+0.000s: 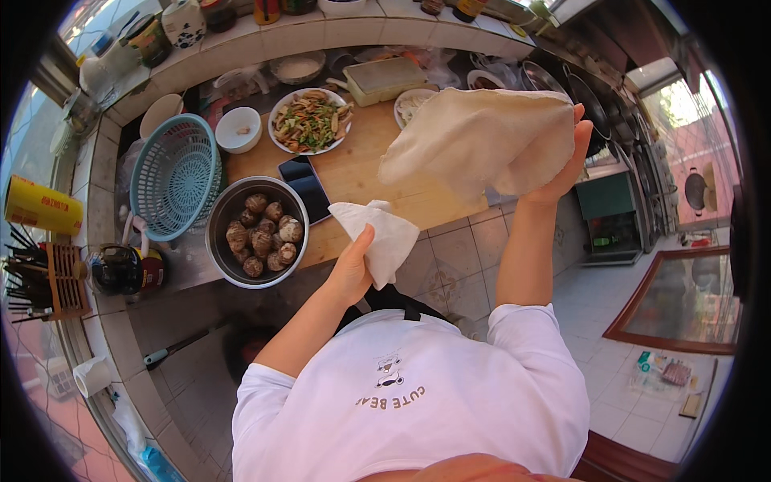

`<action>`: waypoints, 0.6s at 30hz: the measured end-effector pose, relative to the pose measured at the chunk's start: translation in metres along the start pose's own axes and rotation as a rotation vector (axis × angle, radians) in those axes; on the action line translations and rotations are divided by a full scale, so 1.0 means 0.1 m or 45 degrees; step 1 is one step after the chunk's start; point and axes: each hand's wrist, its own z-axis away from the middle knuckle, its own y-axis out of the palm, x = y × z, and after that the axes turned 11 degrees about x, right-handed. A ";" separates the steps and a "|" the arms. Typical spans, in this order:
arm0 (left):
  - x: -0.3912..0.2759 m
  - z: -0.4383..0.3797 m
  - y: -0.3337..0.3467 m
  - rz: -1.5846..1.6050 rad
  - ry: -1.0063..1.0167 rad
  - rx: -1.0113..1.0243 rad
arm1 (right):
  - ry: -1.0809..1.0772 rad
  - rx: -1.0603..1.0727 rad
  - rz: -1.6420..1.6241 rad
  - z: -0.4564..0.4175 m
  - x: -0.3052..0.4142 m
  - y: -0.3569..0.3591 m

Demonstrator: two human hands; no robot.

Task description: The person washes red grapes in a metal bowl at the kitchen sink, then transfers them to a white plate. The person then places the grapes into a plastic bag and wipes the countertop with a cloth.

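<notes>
My left hand grips a folded white cloth in front of my chest, thumb on top. Raised at the right, my right hand holds a wide beige cloth that hangs spread over the right part of the wooden cutting board; most of its fingers are hidden behind the fabric. Close to the left hand, a metal pot of unpeeled taro roots stands by a dark smartphone. Farther back on the board are a white plate of mixed chopped food and a white bowl.
A blue plastic colander and a dark bottle stand left of the pot. Behind the board lie a lidded container and a partly covered bowl. Jars line the tiled ledge. Pans stand at the back right.
</notes>
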 end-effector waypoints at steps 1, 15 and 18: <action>0.11 -0.12 0.07 -0.078 -0.084 0.034 | -0.050 -0.081 0.061 0.18 0.12 0.08; 1.69 -1.03 1.41 -0.324 -0.344 0.020 | -0.536 -1.522 1.053 2.66 1.95 0.56; 2.10 -1.28 1.57 -0.340 -0.323 0.065 | -0.595 -1.618 1.092 3.07 2.43 0.54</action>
